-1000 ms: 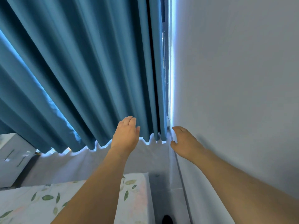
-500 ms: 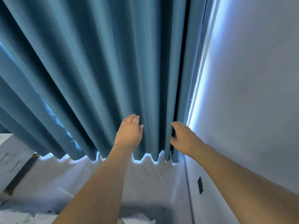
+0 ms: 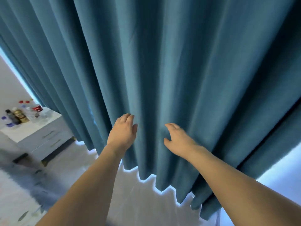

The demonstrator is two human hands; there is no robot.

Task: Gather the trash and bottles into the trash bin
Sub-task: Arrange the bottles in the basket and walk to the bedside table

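- Left hand [image 3: 123,131] is raised with straight fingers lying flat against the curtain [image 3: 179,70], holding nothing.
- Right hand [image 3: 178,140] is loosely spread with thumb apart, fingertips at the curtain folds, holding nothing.
- Bottles [image 3: 19,113] stand clustered on the cabinet [image 3: 40,132], far left; labels too blurred to read.

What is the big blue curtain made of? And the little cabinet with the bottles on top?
The curtain looks like thick woven cloth, matte: it hangs in soft folds and only its hem glows with light. The cabinet looks like painted wood or board, smooth pale grey, with thin metal-looking handles; its white top might be stone or laminate.
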